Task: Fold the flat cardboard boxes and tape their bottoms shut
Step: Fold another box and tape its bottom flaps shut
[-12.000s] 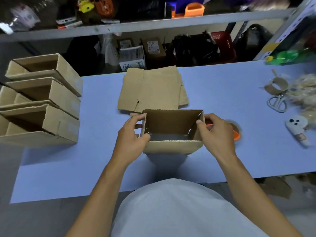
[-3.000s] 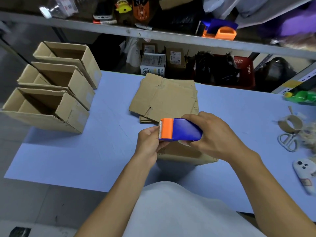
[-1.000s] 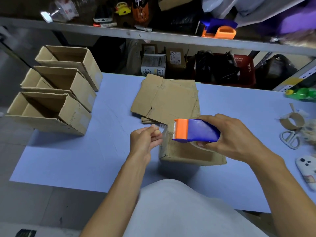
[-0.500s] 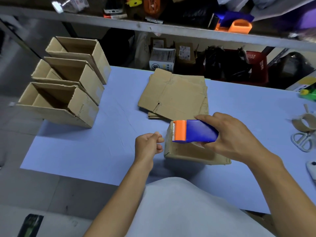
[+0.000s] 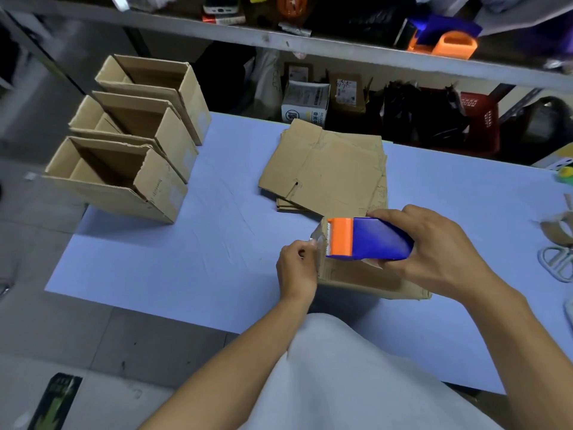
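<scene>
A folded cardboard box (image 5: 366, 279) lies bottom-up on the blue table (image 5: 186, 259) near its front edge. My right hand (image 5: 434, 252) grips a blue and orange tape dispenser (image 5: 366, 238) just above the box. My left hand (image 5: 297, 268) pinches the clear tape end (image 5: 317, 243) at the box's left edge, next to the dispenser's orange mouth. Behind the box lies a stack of flat cardboard boxes (image 5: 325, 175). Three folded boxes (image 5: 124, 169) stand open in a row at the table's left end.
An empty tape core (image 5: 558, 232) and white scissors (image 5: 558, 263) lie at the right edge. A shelf (image 5: 310, 45) crowded with items runs behind the table, with small cartons and a red basket (image 5: 477, 125) below it. Grey floor (image 5: 93, 352) shows at the left.
My left hand has moved right to the box's left edge with the tape end pinched. The dispenser has stayed over the box.
</scene>
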